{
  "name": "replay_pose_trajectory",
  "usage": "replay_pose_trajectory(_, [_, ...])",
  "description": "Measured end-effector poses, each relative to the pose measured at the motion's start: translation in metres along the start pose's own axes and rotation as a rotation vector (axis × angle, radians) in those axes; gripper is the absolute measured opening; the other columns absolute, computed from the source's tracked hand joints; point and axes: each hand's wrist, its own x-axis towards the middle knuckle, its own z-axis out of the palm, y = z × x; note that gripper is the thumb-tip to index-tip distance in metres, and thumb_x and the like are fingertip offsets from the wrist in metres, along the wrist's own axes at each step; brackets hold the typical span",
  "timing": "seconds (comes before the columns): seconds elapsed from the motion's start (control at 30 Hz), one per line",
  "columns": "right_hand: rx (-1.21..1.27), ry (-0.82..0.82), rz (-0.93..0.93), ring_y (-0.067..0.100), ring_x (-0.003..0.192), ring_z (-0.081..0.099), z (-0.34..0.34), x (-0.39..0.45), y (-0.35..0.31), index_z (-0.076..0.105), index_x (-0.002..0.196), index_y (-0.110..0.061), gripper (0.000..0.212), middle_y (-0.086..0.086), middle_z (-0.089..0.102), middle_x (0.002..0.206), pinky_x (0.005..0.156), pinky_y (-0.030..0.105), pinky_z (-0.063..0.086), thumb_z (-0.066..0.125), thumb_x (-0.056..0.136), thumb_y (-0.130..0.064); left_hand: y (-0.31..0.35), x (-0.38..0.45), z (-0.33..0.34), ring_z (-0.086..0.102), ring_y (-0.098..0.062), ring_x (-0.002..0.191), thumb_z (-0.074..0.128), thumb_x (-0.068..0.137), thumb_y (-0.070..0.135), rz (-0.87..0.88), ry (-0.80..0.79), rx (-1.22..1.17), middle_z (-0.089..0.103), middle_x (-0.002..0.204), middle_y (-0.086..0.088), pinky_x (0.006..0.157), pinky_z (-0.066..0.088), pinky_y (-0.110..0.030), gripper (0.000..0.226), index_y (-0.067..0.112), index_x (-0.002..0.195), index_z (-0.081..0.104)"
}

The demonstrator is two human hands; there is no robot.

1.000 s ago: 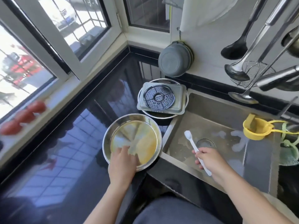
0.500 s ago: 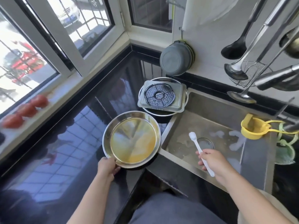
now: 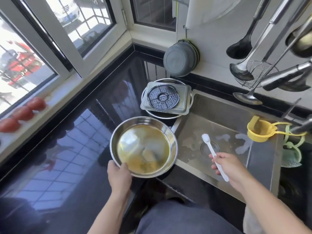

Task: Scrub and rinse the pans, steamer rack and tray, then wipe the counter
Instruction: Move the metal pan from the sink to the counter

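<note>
Left hand [image 3: 119,174] grips the near rim of the round steel pan [image 3: 143,146], thumb inside the lip, fingers curled under. The pan sits at the counter's right edge, its right side overhanging the sink [image 3: 263,168]; I read it as slightly tilted, though blur makes that uncertain. Yellow oily residue coats its floor.

Right hand [image 3: 227,166] pinches the handle of a white brush [image 3: 213,153], bristle head up and hovering over the drain.

Risks as I judge them:
- One-hand rim hold on a greasy pan: a slip could drop it against the sink edge or onto the counter.
- If it tips too early, residue may run onto the black counter [image 3: 67,149] rather than into the basin.
- A wide swing toward the back could knock the stack at the counter's back right corner: the dark steamer rack [image 3: 163,98] lies on the rectangular tray [image 3: 183,92], which lies across a second pan [image 3: 162,115].

Surface and room: glossy black stone counter, reflecting the window bars. Steel sink shows foam patches. A yellow strainer [image 3: 259,131] hangs over the sink's right rim. Grey bowl [image 3: 179,59], ladles [image 3: 241,71] and a wire skimmer [image 3: 258,71] hang on the tiled wall. Tomatoes [image 3: 22,113] line the windowsill on the left.
</note>
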Motion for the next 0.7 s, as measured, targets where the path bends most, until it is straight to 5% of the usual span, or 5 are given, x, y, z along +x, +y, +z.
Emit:
replay_pose_trajectory(0.37, [0.119,0.240,0.018,0.025,0.076,0.058,-0.088,-0.011,0.028,0.072,0.098,-0.007,0.022,0.015,0.064,0.086,0.060,0.032,0.046,0.050,0.102,-0.004,0.052,-0.055,0.069,0.058,-0.029,0.074,0.056,0.078,0.013,0.182,-0.277,0.038,0.058,0.078,-0.004,0.068,0.047,-0.045,0.006,0.014,0.082,0.052])
replay_pose_trajectory(0.47, [0.182,0.291,0.024,0.024,0.076,0.059,-0.105,-0.020,0.035,0.072,0.100,-0.005,0.021,0.013,0.064,0.086,0.060,0.032,0.046,0.051,0.102,-0.004,0.079,-0.067,0.095,0.053,-0.028,0.074,0.053,0.086,0.013,0.386,-0.341,0.158,0.055,0.075,-0.004,0.066,0.042,-0.038,0.009,0.008,0.082,0.047])
replay_pose_trajectory(0.57, [0.228,0.336,0.035,0.024,0.077,0.059,-0.117,-0.031,0.041,0.071,0.101,-0.005,0.019,0.014,0.064,0.089,0.062,0.032,0.047,0.052,0.102,-0.004,0.100,-0.073,0.126,0.055,-0.036,0.073,0.051,0.091,0.014,0.629,-0.423,0.287,0.058,0.071,-0.003,0.065,0.044,-0.044,0.011,0.014,0.084,0.043])
replay_pose_trajectory(0.7, [0.247,0.359,0.024,0.023,0.075,0.057,-0.123,-0.046,0.047,0.071,0.098,-0.004,0.022,0.011,0.063,0.082,0.065,0.033,0.045,0.050,0.102,-0.002,0.123,-0.070,0.160,0.054,-0.043,0.071,0.055,0.088,0.003,1.137,-0.462,0.574,0.057,0.075,-0.010,0.059,0.036,-0.042,0.017,0.013,0.085,0.041])
